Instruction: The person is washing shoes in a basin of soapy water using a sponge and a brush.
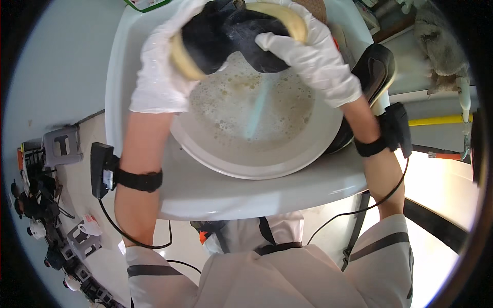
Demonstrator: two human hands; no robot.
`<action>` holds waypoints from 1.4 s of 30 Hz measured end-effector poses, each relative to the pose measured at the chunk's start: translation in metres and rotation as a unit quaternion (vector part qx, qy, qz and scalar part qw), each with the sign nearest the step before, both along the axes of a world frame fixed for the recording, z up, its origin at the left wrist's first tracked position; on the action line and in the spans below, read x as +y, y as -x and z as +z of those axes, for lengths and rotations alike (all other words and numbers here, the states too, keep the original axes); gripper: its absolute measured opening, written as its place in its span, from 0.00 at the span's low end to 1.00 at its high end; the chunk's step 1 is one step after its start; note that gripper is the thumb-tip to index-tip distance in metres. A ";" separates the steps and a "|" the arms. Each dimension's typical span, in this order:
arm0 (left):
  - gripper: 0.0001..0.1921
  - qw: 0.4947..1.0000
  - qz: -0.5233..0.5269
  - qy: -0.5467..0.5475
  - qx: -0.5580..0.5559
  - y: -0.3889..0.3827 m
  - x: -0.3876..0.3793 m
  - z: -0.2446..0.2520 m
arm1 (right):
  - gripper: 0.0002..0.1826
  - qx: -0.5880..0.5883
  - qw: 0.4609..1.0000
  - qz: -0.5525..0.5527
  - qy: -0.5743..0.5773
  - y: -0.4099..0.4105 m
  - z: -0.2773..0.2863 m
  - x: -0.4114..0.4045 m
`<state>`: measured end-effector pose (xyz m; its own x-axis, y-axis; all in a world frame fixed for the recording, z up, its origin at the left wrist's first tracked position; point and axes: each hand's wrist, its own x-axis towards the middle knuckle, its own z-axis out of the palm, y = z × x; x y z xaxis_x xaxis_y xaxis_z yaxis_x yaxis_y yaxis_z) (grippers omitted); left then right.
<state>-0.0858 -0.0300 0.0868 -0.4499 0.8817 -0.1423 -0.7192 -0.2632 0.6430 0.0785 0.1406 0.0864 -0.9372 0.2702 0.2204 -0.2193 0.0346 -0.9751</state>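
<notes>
Both my hands wear white gloves and hold a black shoe with a pale yellowish sole [238,34] above a round white basin [250,169]. My left hand [165,69] grips the shoe at its left side, fingers partly hidden behind it. My right hand [308,50] grips the other side, its thumb on the black upper. Foamy, cloudy water [231,111] fills the basin, and a pale turquoise strip [259,107] shows in it; whether it is an object or a reflection, I cannot tell. Another dark shoe [373,73] leans at the basin's right.
The basin stands in a white sink [265,204] with a wall [57,65] at the left. A green-rimmed container [148,7] is at the top left. Grey cloth [439,42] hangs by pipes at the right. Grey plastic stools [63,145] stand on the floor at the left.
</notes>
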 end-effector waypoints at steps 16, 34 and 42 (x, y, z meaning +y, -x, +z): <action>0.18 0.976 0.128 -0.015 -0.177 -0.065 0.016 -0.009 | 0.26 -0.004 0.900 -0.189 -0.393 0.001 0.003 -0.048; 0.33 0.952 -0.097 0.043 0.287 -0.007 -0.009 -0.004 | 0.34 -0.069 0.996 -0.043 0.023 -0.014 0.019 -0.007; 0.31 0.909 -0.033 0.058 0.411 -0.017 -0.008 0.010 | 0.54 -0.060 0.995 -0.034 -0.078 -0.019 0.026 0.000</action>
<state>-0.0686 -0.0380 0.0971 -0.3943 0.9106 0.1237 0.0043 -0.1328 0.9911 0.0977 0.1401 0.1123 -0.9401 0.3051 0.1520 -0.0931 0.1991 -0.9755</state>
